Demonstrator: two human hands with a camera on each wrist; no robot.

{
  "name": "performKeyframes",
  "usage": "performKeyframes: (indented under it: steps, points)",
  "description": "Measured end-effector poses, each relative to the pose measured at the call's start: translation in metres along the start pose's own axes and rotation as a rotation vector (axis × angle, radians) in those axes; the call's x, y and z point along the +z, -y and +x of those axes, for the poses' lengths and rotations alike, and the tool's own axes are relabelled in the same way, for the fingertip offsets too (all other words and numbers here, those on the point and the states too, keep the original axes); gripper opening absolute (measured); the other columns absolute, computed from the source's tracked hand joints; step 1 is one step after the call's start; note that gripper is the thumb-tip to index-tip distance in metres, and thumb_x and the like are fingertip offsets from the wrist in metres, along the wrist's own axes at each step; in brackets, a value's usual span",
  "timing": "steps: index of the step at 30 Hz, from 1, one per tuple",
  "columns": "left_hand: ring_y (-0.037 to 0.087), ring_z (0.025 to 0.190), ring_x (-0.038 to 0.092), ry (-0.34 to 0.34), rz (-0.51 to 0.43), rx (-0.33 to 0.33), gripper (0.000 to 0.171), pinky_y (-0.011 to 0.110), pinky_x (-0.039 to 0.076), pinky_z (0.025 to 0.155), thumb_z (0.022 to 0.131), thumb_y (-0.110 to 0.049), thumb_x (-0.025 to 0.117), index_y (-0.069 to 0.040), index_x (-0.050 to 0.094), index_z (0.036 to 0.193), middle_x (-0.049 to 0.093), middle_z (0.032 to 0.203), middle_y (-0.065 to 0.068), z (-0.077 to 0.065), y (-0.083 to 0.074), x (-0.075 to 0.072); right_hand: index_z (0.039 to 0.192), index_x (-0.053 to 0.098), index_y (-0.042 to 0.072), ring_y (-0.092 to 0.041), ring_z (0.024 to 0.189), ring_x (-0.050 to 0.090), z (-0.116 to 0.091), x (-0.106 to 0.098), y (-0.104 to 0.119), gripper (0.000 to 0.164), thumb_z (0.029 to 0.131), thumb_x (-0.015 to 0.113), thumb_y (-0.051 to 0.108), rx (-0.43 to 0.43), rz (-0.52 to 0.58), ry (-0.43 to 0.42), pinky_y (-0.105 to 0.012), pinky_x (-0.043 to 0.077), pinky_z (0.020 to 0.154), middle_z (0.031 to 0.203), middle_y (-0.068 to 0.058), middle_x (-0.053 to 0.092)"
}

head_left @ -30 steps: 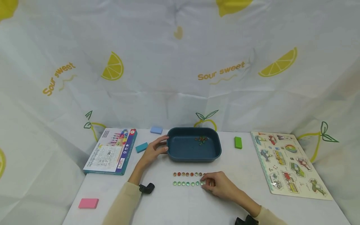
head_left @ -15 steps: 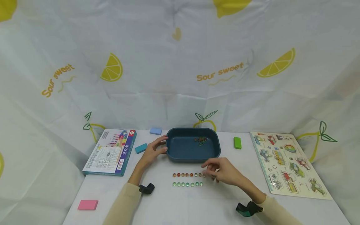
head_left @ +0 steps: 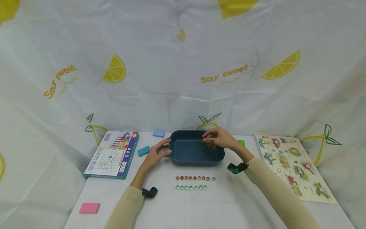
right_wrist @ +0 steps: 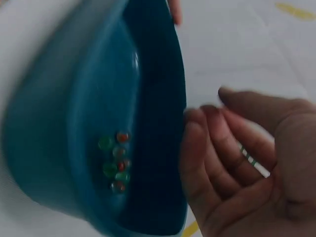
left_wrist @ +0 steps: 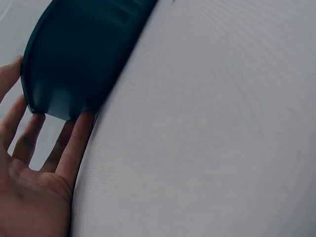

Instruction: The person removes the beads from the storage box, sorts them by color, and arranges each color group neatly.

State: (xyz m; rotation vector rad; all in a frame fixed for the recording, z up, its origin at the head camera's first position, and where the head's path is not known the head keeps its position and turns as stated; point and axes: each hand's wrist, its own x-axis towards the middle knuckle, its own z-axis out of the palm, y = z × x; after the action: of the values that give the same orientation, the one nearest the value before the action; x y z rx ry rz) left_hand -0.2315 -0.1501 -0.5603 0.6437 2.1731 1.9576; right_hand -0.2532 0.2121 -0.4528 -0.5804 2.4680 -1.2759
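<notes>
**Right hand over the tub, left hand at its end**

The dark blue tub sits at the middle of the white table, toward the far edge. From where I stand, the left hand has its fingers spread, their tips touching the tub's left end. The right hand is above the tub's right part, fingers loosely bent and thumb apart from them, with nothing I can see between them. Below it, on the tub floor, lies a small cluster of green and orange glass marbles.

On the near side of the tub, two rows of marbles run left to right: a far row of nine, mostly orange and brown, and a shorter near row of seven green ones.

At the left lies a printed box; between it and the tub are a teal block and, farther back, a light blue block. A pink block lies near left. To the right, the arm partly hides a green block, and a sleeve overlaps a picture board. Behind everything hangs a lemon-print cloth.
</notes>
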Motion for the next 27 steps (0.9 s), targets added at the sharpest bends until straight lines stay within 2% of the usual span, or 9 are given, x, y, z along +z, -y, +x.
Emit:
performKeyframes:
  steps: [3, 5, 7, 10, 14, 18, 22, 27]
  points:
    - [0.049, 0.148, 0.046, 0.0, -0.007, -0.004, 0.059, 0.017, 0.057, 0.098, 0.101, -0.006, 0.07, 0.0, 0.049, 0.156, 0.037, 0.172, 0.017, 0.0, 0.001, 0.0, 0.132, 0.067, -0.008, -0.041, 0.094, 0.074, 0.017, -0.009, -0.008, 0.037, 0.104, 0.069, 0.015, 0.005, 0.077, 0.09, -0.051, 0.066, 0.079, 0.111, -0.03, 0.075]
    - [0.05, 0.147, 0.046, 0.0, -0.005, -0.005, 0.059, 0.017, 0.058, 0.097, 0.1, -0.006, 0.07, 0.0, 0.049, 0.155, 0.036, 0.172, 0.017, 0.0, 0.001, 0.0, 0.133, 0.066, -0.009, -0.039, 0.098, 0.074, 0.026, -0.013, -0.015, 0.038, 0.104, 0.069, 0.015, 0.03, 0.101, 0.156, -0.054, 0.065, 0.086, 0.116, -0.031, 0.074]
    - [0.05, 0.147, 0.046, -0.001, -0.001, -0.008, 0.059, 0.016, 0.057, 0.097, 0.101, -0.007, 0.07, -0.001, 0.05, 0.155, 0.036, 0.172, 0.016, 0.0, 0.001, 0.0, 0.132, 0.066, -0.009, -0.039, 0.102, 0.075, 0.032, -0.015, -0.018, 0.037, 0.103, 0.07, 0.013, 0.058, 0.106, 0.214, -0.053, 0.065, 0.089, 0.12, -0.032, 0.073]
    - [0.05, 0.148, 0.046, -0.001, 0.007, -0.009, 0.059, 0.015, 0.056, 0.098, 0.101, -0.007, 0.07, 0.0, 0.05, 0.155, 0.036, 0.172, 0.017, 0.0, 0.0, -0.001, 0.126, 0.07, -0.008, -0.032, 0.095, 0.077, 0.038, -0.015, -0.02, 0.032, 0.1, 0.073, 0.01, 0.087, 0.053, 0.252, -0.048, 0.066, 0.086, 0.113, -0.028, 0.076]
    - [0.049, 0.147, 0.048, -0.003, 0.021, -0.006, 0.059, 0.015, 0.055, 0.099, 0.101, -0.008, 0.07, 0.0, 0.05, 0.155, 0.037, 0.172, 0.017, 0.0, 0.0, -0.001, 0.114, 0.076, -0.005, -0.02, 0.077, 0.076, 0.041, -0.01, -0.015, 0.023, 0.096, 0.075, 0.008, 0.095, -0.111, 0.249, -0.039, 0.066, 0.074, 0.096, -0.017, 0.081]
    - [0.049, 0.146, 0.049, -0.005, 0.028, 0.008, 0.058, 0.016, 0.056, 0.099, 0.101, -0.009, 0.071, -0.001, 0.05, 0.155, 0.037, 0.171, 0.017, 0.001, 0.0, -0.001, 0.106, 0.079, -0.002, -0.014, 0.068, 0.074, 0.044, -0.004, -0.01, 0.014, 0.094, 0.075, 0.002, 0.109, -0.257, 0.251, -0.032, 0.065, 0.066, 0.087, -0.011, 0.081]
    - [0.049, 0.146, 0.048, 0.001, 0.011, 0.008, 0.057, 0.019, 0.058, 0.098, 0.101, -0.009, 0.07, -0.003, 0.051, 0.155, 0.036, 0.171, 0.018, 0.0, 0.003, -0.001, 0.102, 0.079, -0.004, -0.015, 0.065, 0.074, 0.044, 0.003, -0.009, 0.013, 0.092, 0.071, -0.006, 0.134, -0.316, 0.236, -0.033, 0.065, 0.064, 0.083, -0.011, 0.08]
    - [0.048, 0.146, 0.048, -0.003, 0.002, 0.0, 0.057, 0.018, 0.059, 0.097, 0.101, -0.007, 0.07, -0.005, 0.052, 0.155, 0.037, 0.172, 0.016, 0.0, 0.004, 0.0, 0.097, 0.078, -0.004, -0.015, 0.062, 0.073, 0.045, 0.009, -0.009, 0.01, 0.089, 0.076, -0.008, 0.169, -0.348, 0.208, -0.032, 0.065, 0.062, 0.082, -0.012, 0.08]
